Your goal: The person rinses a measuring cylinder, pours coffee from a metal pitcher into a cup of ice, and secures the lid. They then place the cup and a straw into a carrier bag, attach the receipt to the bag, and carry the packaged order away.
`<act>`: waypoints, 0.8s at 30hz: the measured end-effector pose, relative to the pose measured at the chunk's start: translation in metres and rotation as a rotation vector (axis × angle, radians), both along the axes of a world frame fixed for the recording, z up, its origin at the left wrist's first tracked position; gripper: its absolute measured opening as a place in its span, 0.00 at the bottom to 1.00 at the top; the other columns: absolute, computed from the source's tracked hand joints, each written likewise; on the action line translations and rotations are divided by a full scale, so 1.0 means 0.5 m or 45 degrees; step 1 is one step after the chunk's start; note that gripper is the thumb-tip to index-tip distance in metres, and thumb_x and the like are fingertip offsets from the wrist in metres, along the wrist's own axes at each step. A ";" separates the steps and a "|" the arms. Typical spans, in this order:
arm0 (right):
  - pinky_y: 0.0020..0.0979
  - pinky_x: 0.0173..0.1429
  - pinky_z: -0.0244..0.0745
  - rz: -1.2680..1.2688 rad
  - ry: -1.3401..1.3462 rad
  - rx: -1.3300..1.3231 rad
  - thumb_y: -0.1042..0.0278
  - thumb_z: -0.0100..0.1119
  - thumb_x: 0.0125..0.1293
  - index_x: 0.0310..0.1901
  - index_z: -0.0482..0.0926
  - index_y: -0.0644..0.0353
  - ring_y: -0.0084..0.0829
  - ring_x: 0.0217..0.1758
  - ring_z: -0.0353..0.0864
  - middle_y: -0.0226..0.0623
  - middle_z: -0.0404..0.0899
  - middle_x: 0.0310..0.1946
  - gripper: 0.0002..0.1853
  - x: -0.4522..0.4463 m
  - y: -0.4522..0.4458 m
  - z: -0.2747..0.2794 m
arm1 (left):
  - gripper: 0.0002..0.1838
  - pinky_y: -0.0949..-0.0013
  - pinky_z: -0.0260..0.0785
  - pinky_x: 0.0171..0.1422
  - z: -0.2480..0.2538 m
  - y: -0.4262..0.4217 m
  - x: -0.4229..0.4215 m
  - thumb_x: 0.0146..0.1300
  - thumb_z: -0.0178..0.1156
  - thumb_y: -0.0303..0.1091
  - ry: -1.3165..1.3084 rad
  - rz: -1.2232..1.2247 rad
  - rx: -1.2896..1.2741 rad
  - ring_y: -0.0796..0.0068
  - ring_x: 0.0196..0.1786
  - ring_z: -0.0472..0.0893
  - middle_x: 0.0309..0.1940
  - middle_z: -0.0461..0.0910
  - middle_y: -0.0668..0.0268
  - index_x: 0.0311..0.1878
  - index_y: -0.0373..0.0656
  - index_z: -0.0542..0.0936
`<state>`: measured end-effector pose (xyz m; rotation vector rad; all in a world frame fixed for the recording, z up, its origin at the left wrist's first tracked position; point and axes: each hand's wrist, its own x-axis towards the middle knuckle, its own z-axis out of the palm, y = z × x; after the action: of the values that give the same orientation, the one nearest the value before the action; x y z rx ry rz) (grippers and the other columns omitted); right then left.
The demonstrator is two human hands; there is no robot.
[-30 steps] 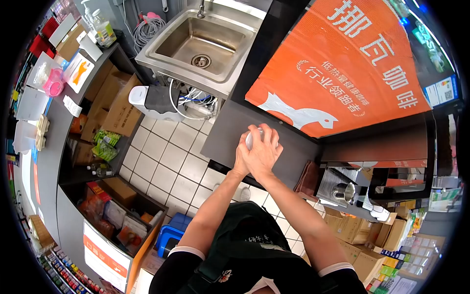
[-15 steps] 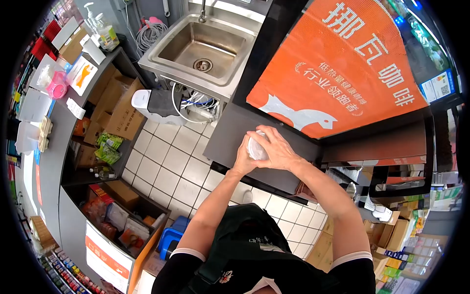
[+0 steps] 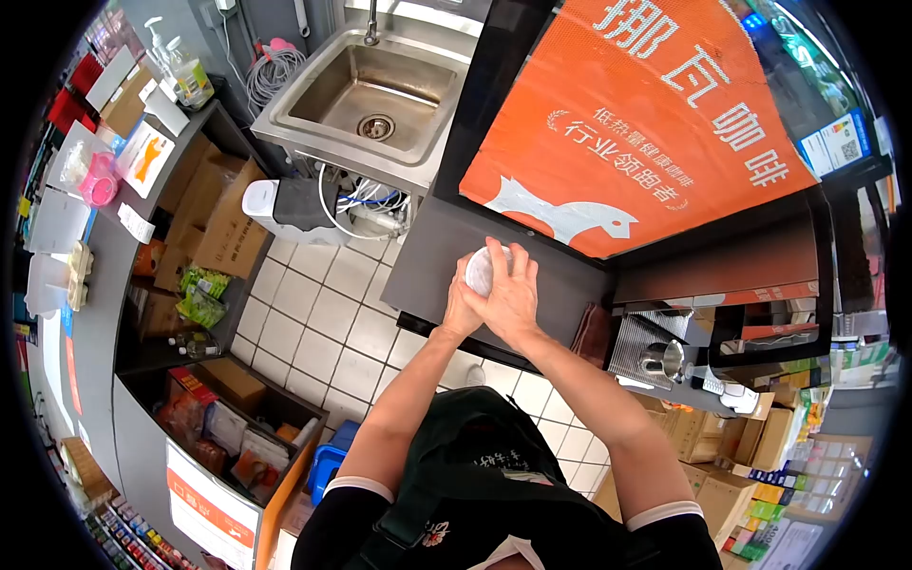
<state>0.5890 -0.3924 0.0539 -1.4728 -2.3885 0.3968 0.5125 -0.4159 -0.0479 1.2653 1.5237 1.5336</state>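
Note:
A round, whitish lidded cup [image 3: 480,272] stands over the dark grey counter [image 3: 432,249], seen from above. Its sides are mostly hidden by my fingers. My left hand [image 3: 460,306] wraps round its near left side. From the right, my right hand [image 3: 513,302] lies against the cup, fingers stretched along its right edge and thumb crossing toward my left hand. Both hands touch each other at the wrists' side of the cup.
A steel sink [image 3: 285,109] with a tap lies ahead on the left. An orange sign [image 3: 627,133] rises behind the counter. To the right, a metal pitcher [image 3: 662,361] stands on a ribbed tray. Shelves with bags and boxes line the left.
My right hand has turned so its fingers point more forward, and its forearm has swung inward. The cup stays between both hands. The view has shifted slightly, showing the metal pitcher more fully.

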 end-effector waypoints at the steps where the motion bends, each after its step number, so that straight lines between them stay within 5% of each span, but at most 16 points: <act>1: 0.44 0.58 0.66 0.000 0.007 0.010 0.47 0.68 0.44 0.64 0.61 0.47 0.50 0.56 0.61 0.48 0.58 0.58 0.44 0.000 0.001 0.000 | 0.40 0.54 0.69 0.55 0.004 0.001 -0.002 0.48 0.70 0.38 0.007 0.000 0.010 0.48 0.53 0.75 0.54 0.71 0.51 0.61 0.42 0.60; 7: 0.54 0.62 0.60 0.096 -0.220 -0.290 0.38 0.64 0.49 0.69 0.54 0.49 0.56 0.65 0.55 0.52 0.50 0.66 0.48 0.003 0.017 0.070 | 0.43 0.55 0.67 0.59 0.028 -0.023 -0.016 0.43 0.73 0.35 0.075 0.009 -0.084 0.50 0.57 0.71 0.53 0.70 0.53 0.62 0.41 0.60; 10: 0.64 0.68 0.47 0.253 -0.351 -0.534 0.39 0.68 0.45 0.72 0.46 0.43 0.59 0.75 0.32 0.47 0.35 0.73 0.56 0.005 0.040 0.117 | 0.51 0.58 0.63 0.63 0.048 -0.096 -0.037 0.32 0.77 0.26 0.194 0.054 -0.097 0.54 0.60 0.67 0.56 0.66 0.54 0.64 0.41 0.59; 13: 0.64 0.70 0.46 0.714 -0.545 -0.389 0.49 0.74 0.40 0.72 0.46 0.37 0.57 0.75 0.34 0.44 0.36 0.73 0.58 0.009 0.061 0.159 | 0.45 0.61 0.67 0.57 0.057 -0.177 -0.049 0.39 0.74 0.25 0.259 0.207 -0.193 0.59 0.60 0.70 0.55 0.68 0.56 0.63 0.42 0.61; 14: 0.68 0.69 0.48 0.828 -0.468 -0.412 0.65 0.77 0.37 0.70 0.51 0.34 0.56 0.75 0.35 0.43 0.39 0.73 0.58 0.013 0.072 0.153 | 0.45 0.61 0.67 0.57 0.054 -0.202 -0.050 0.39 0.74 0.25 0.269 0.220 -0.199 0.59 0.60 0.70 0.55 0.68 0.56 0.63 0.42 0.61; 24: 0.54 0.74 0.47 0.904 -0.542 -0.527 0.66 0.74 0.43 0.70 0.54 0.40 0.53 0.75 0.38 0.42 0.41 0.73 0.52 0.024 0.096 0.119 | 0.41 0.62 0.72 0.49 0.039 -0.308 -0.007 0.42 0.73 0.28 0.232 0.310 -0.297 0.63 0.54 0.73 0.54 0.69 0.59 0.62 0.45 0.64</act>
<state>0.6008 -0.3445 0.1135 -0.8338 -3.3042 0.8467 0.5093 -0.5698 -0.0285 1.1430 1.9728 1.3637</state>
